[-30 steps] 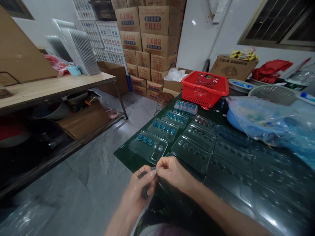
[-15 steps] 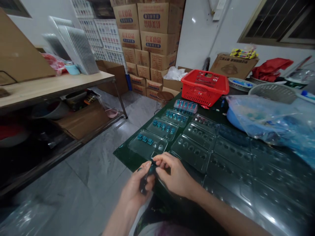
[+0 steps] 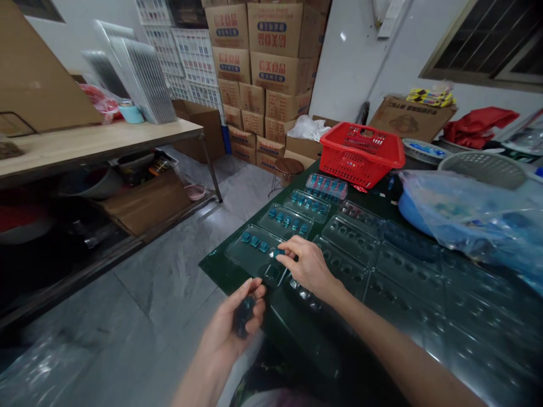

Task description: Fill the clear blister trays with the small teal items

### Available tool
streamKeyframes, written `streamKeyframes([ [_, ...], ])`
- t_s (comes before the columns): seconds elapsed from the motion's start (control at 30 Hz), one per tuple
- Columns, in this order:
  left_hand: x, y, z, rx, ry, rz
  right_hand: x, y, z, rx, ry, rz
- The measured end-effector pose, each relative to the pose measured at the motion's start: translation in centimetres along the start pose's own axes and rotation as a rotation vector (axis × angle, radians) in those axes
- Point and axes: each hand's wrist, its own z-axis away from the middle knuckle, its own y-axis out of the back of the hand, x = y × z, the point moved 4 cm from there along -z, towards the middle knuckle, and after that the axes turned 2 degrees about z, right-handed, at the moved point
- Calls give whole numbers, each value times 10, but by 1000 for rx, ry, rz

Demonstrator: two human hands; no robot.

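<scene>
My left hand [image 3: 237, 322] is curled around several small dark teal pieces, held just off the near corner of the dark green table [image 3: 216, 270]. My right hand [image 3: 306, 264] reaches over the nearest clear plastic tray [image 3: 257, 255], its fingertips pinched on a small teal piece at the tray's right pockets. That tray holds three teal pieces in a row on its left. Behind it lie two more clear trays [image 3: 289, 221] filled with teal pieces, and further rows of clear trays [image 3: 352, 234] spread to the right.
A red basket [image 3: 360, 154] stands at the table's far end. A blue basin under a clear plastic bag [image 3: 462, 217] sits at the right. A wooden workbench [image 3: 97, 144] is on the left across grey floor, and stacked cartons [image 3: 265, 68] line the back wall.
My right hand left my left hand and moved forward to the nearest tray with a small piece. My left hand dropped slightly, still closed on its pieces.
</scene>
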Motion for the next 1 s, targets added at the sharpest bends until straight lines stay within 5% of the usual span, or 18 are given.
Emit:
streamKeyframes([
  [0.17, 2, 4, 1, 10, -12, 11, 9, -22, -26, -134, 75, 230],
  [0.53, 3, 9, 0, 97, -12, 81, 1, -38, -28, -259, 181, 340],
  [0.77, 4, 3, -1, 46, 1, 245, -16, -13, -19, -193, 182, 311],
  [1.0, -1, -9, 0, 13, -40, 242, -58, 11, 38, -126, 171, -3],
])
